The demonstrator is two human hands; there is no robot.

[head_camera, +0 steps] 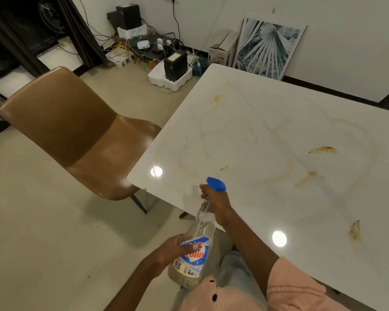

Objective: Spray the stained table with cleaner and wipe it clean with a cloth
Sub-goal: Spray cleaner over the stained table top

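A white glossy table (267, 122) fills the right half of the head view, marked with brown stains (322, 150) and faint smeared rings. A clear spray bottle (194, 254) with a blue nozzle (216, 184) and a blue label is tilted over the table's near-left corner. My right hand (215, 204) grips its neck at the trigger, nozzle pointing at the tabletop. My left hand (176, 249) holds the bottle's body from the left side. No cloth is in view.
A brown leather chair (76, 131) stands left of the table, close to its corner. Cables, black boxes and white foam trays (166, 70) lie on the floor by the far wall. A framed picture (267, 46) leans on the wall behind the table.
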